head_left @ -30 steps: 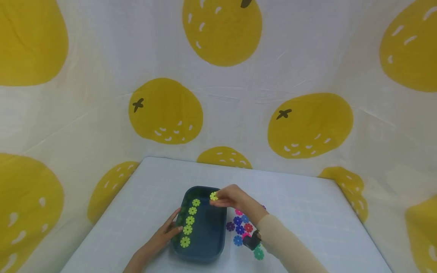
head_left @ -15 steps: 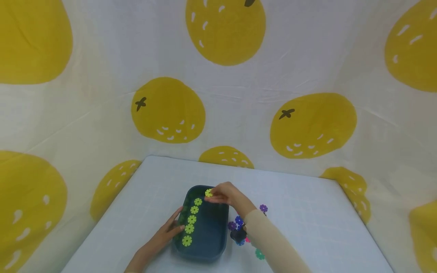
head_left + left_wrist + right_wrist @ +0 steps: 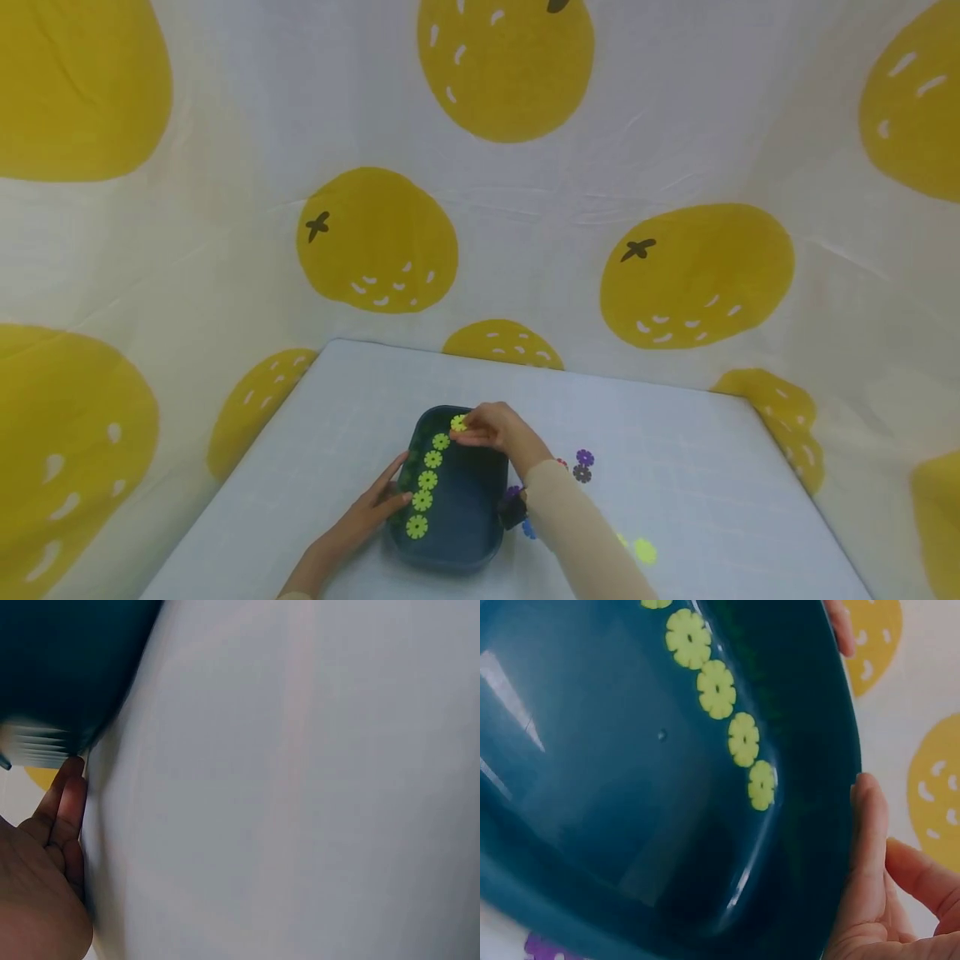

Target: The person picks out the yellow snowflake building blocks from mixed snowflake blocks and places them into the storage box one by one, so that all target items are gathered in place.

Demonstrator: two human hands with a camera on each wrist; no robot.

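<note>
In the head view my right hand point(image 3: 491, 429) pinches a yellow-green notched plastic disc point(image 3: 458, 423) inside the far end of a dark teal tray point(image 3: 468, 525). Several matching discs point(image 3: 427, 480) lie in a row along the tray's left side, leading up to the held one. My left hand point(image 3: 367, 507) holds the tray's left edge, thumb over the rim and fingers outside. The left wrist view shows these fingers point(image 3: 71, 799) against the tray's outer wall. In the right wrist view my right hand point(image 3: 877, 885) is by the rim; the pinched disc is hidden there.
Right of the tray, loose discs lie on the white-covered table point(image 3: 675, 467): a purple one point(image 3: 585, 457), a dark one point(image 3: 582, 473), a yellow-green one point(image 3: 645, 550) and others partly hidden by my right forearm. A fruit-printed cloth point(image 3: 525, 250) hangs around the table.
My right hand has moved left over the tray with its disc, to the far end of the row, and then stays nearly still. My left hand keeps its place on the tray.
</note>
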